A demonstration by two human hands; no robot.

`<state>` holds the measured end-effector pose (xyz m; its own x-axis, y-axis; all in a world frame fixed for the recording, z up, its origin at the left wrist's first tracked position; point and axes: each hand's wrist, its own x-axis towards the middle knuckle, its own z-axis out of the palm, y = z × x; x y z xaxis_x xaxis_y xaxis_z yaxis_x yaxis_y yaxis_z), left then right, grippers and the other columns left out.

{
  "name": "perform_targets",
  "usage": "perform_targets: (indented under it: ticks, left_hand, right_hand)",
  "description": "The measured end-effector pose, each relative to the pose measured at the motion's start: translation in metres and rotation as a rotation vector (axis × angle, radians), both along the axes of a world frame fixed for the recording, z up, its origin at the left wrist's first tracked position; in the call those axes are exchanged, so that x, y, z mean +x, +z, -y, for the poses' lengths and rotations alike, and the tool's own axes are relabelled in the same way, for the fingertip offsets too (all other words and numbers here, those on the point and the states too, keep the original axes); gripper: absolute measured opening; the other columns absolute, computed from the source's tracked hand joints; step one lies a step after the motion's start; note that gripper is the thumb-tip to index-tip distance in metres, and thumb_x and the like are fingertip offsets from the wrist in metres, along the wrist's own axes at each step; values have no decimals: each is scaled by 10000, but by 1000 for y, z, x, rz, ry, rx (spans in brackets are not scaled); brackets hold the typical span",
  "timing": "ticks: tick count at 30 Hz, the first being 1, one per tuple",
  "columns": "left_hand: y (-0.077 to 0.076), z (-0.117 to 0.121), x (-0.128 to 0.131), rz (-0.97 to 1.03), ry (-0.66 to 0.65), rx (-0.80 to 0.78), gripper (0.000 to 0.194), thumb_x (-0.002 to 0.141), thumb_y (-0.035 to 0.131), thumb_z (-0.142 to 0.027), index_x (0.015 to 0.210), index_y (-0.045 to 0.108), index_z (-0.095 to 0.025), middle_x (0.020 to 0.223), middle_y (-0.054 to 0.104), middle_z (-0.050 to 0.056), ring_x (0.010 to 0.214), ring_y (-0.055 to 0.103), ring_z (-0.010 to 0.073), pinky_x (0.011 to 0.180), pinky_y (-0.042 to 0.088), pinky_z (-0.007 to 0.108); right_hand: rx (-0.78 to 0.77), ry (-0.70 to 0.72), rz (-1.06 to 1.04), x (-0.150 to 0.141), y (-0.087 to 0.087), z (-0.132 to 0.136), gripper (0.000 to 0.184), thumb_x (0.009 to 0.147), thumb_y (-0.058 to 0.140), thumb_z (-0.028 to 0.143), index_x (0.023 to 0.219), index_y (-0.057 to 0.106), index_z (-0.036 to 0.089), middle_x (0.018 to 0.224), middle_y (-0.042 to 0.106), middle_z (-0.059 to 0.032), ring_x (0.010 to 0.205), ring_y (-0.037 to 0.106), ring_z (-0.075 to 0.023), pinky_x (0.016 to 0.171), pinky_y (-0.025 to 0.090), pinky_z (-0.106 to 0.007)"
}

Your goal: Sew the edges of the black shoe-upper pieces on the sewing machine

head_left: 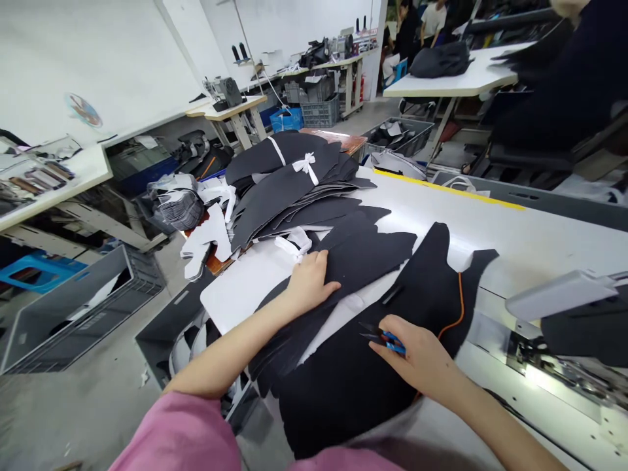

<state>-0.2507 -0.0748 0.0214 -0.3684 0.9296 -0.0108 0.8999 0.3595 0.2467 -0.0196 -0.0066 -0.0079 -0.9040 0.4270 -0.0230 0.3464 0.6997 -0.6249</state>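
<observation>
My left hand (309,281) lies flat with its thumb spread on a stack of black cut fabric pieces (366,252), close to a white tie strip (295,243). In my right hand (422,356) is a pair of thread snips (394,343) with blue handles, their blades pointing left over a larger black fabric piece (338,392). An orange cord or piping (460,301) runs along that piece's right side. Behind my left hand, more black pieces (289,186) are piled in bundles tied with white strips.
A sewing machine bed (554,373) with a metal plate and a light is set into the white table (554,245) at right. Grey crates (83,314) stand on the floor at left. White cut pieces (209,242) lie beside the bundles. A person in dark clothes (564,104) sits at upper right.
</observation>
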Motion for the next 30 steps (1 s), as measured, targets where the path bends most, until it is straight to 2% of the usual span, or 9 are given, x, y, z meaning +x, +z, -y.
perform_targets:
  ticks: [4, 7, 13, 17, 19, 24, 28, 30]
  left_hand:
    - [0, 11, 33, -84, 0, 62, 666, 686, 753, -389, 1219, 400, -201, 1157, 526, 136, 1072, 503, 311, 854, 450, 453]
    - [-1, 16, 51, -134, -16, 94, 662, 690, 758, -349, 1220, 386, -216, 1129, 526, 136, 1046, 496, 318, 813, 449, 461]
    - [-1, 17, 61, -132, -55, 120, 704, 654, 794, -277, 1209, 371, -184, 1164, 484, 158, 1137, 459, 327, 968, 392, 495]
    - [-2, 13, 54, 39, -3, 54, 673, 637, 798, -279, 1165, 386, -217, 1127, 479, 117, 990, 557, 297, 820, 492, 445]
    - [-3, 9, 43, 144, 38, 17, 726, 598, 819, -313, 1174, 387, -218, 1139, 464, 112, 939, 585, 289, 774, 512, 431]
    - [-8, -3, 13, 424, 60, -42, 991, 478, 858, -421, 1289, 352, -162, 1213, 436, 155, 1107, 530, 316, 930, 470, 410]
    - [-7, -8, 4, 406, 71, -86, 1051, 459, 849, -464, 1317, 348, -122, 1299, 374, 191, 1175, 480, 333, 976, 434, 394]
    - [-5, -11, 3, 396, 75, -110, 1014, 450, 843, -482, 1280, 384, -122, 1271, 423, 181, 1135, 510, 324, 928, 460, 380]
  right_hand:
    - [-21, -58, -69, 9, -10, -3, 243, 889, 471, 442, 778, 480, 226, 696, 527, 20, 614, 520, -135, 566, 401, -262]
    - [-38, -82, -118, 11, -16, -4, 279, 896, 451, 462, 744, 461, 228, 660, 503, 23, 591, 503, -134, 558, 414, -258]
    - [-55, -94, -123, 10, -22, -4, 295, 900, 447, 473, 737, 451, 227, 650, 501, 21, 587, 501, -136, 556, 411, -250]
    - [-61, -104, -115, 9, -25, -5, 293, 901, 446, 478, 747, 453, 228, 656, 506, 18, 592, 504, -140, 559, 411, -256]
    - [-59, -105, -110, 9, -27, -5, 289, 902, 444, 480, 758, 456, 229, 665, 513, 16, 601, 512, -143, 569, 416, -262]
    - [-45, -135, -100, 10, -32, -5, 274, 904, 445, 480, 800, 475, 229, 705, 534, 10, 630, 528, -148, 594, 424, -270]
    - [-38, -146, -121, 13, -36, -6, 277, 905, 446, 478, 809, 485, 221, 725, 537, 9, 647, 531, -141, 604, 427, -261]
    - [-29, -152, -136, 14, -38, -6, 288, 903, 447, 484, 803, 489, 217, 717, 535, 13, 638, 530, -134, 598, 426, -252]
